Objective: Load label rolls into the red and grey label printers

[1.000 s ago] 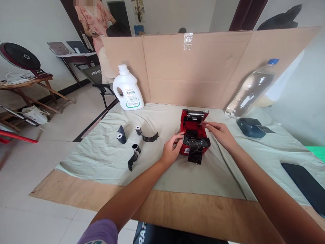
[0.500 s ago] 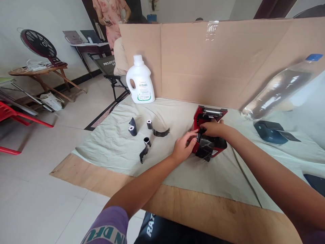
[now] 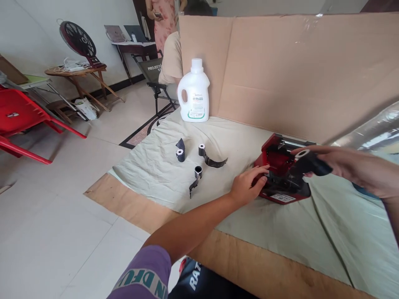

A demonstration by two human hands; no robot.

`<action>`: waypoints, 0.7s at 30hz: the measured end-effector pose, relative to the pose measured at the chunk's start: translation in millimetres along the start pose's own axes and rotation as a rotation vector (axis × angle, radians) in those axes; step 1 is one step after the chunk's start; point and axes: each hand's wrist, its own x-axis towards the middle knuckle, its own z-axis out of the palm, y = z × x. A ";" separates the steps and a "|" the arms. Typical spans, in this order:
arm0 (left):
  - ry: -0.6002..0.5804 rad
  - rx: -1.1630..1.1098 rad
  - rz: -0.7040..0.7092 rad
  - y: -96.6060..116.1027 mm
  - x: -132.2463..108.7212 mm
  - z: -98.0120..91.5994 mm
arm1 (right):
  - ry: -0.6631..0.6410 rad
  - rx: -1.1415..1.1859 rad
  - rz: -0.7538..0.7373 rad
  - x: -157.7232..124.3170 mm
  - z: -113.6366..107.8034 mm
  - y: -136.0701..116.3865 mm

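A red label printer (image 3: 282, 198) stands with its lid raised on the cloth. My left hand (image 3: 249, 185) holds its left side, with fingers over the rim and thumb lower down. In my right hand (image 3: 346, 166) is a roll of black paper (image 3: 316, 164) with a white core, lifted above the printer's right part. Its black strip (image 3: 297, 172) hangs down toward the printer's front edge. Left of the printer lie three smaller black rolls: one with a short flap (image 3: 180, 154), one with a long tail (image 3: 215, 162), and a nearer one with a curled tail (image 3: 197, 176).
A white detergent bottle (image 3: 195, 97) stands behind the rolls, before a cardboard screen (image 3: 280, 70). A large clear bottle (image 3: 374, 128) leans at the right. A wooden board edge (image 3: 131, 203) runs along the front. Another person (image 3: 165, 25) stands behind, holding a phone.
My right hand has come up out of the printer to the right with the black roll. My left hand stays at the printer's left side. The view has shifted left.
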 end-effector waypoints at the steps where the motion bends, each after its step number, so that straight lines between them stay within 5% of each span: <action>1: 0.003 0.001 0.004 -0.3 -0.1 0.3 | -0.047 0.139 0.070 -4.7 -2.7 -14.6; 5: 0.015 0.022 0.018 -0.4 -0.1 -0.6 | -0.030 0.310 0.116 -1.2 8.7 -71.3; 13: 0.008 0.011 0.025 1.6 -0.3 -2.7 | -0.082 0.456 -0.108 72.8 86.8 -150.0; 21: -0.010 0.080 -0.008 -6.5 1.6 -1.6 | -0.108 0.570 0.029 150.8 154.7 -182.6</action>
